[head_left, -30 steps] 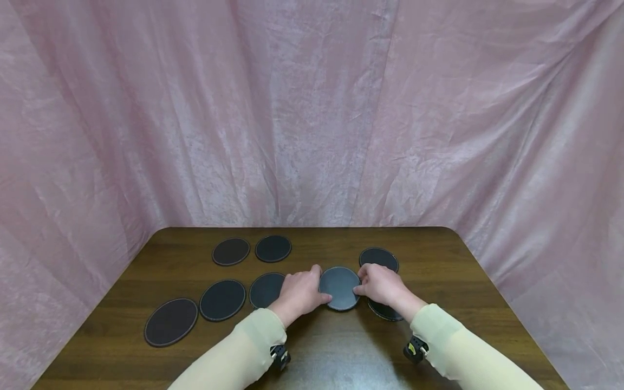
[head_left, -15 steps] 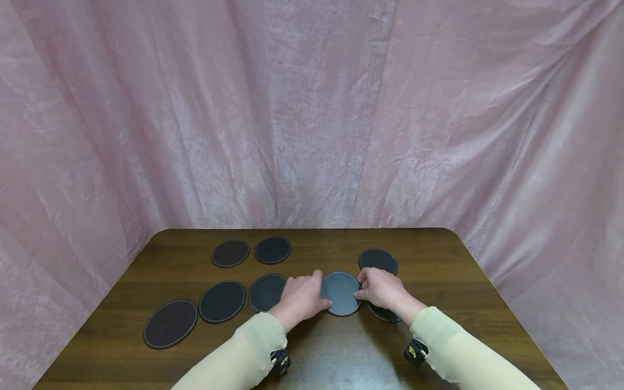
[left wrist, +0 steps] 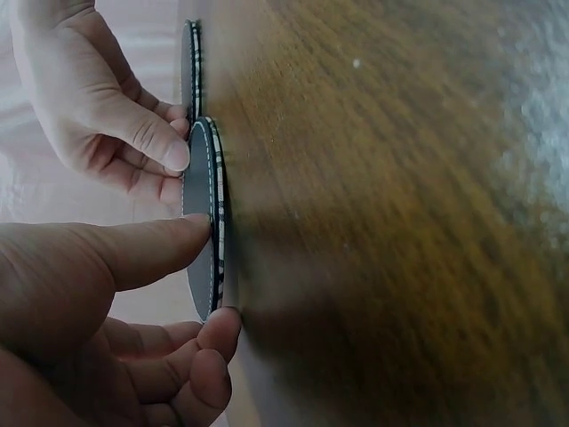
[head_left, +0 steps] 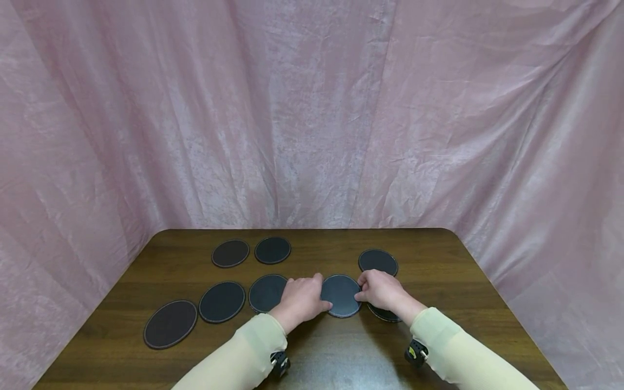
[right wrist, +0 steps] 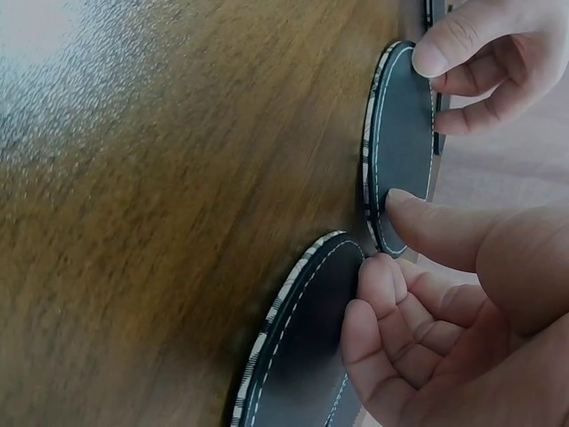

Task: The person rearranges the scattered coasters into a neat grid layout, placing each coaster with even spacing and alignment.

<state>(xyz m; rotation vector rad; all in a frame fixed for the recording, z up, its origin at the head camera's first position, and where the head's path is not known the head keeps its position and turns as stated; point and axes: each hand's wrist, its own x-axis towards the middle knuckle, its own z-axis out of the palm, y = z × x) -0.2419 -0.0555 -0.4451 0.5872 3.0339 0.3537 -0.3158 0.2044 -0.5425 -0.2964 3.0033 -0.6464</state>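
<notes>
Left hand (head_left: 301, 299) and right hand (head_left: 382, 290) pinch 1 round dark coaster (head_left: 341, 296) between them.
Head view: the coaster is face-up around the middle of the wooden table (head_left: 336, 355), with 3 front coasters (head_left: 222, 301) and 2 back coasters (head_left: 272, 249) to its left; 1 far coaster (head_left: 378, 261) and 1 partly covered coaster (head_left: 382, 313) lie by the right hand, and a pink curtain (head_left: 312, 108) hangs behind. Left wrist view: the left thumb is on the stitched rim, fingers curled in at the edge, little gap between; whether the coaster touches the table cannot be told. Right wrist view: the right thumb presses the opposite side, its fingers folded close at the edge.
</notes>
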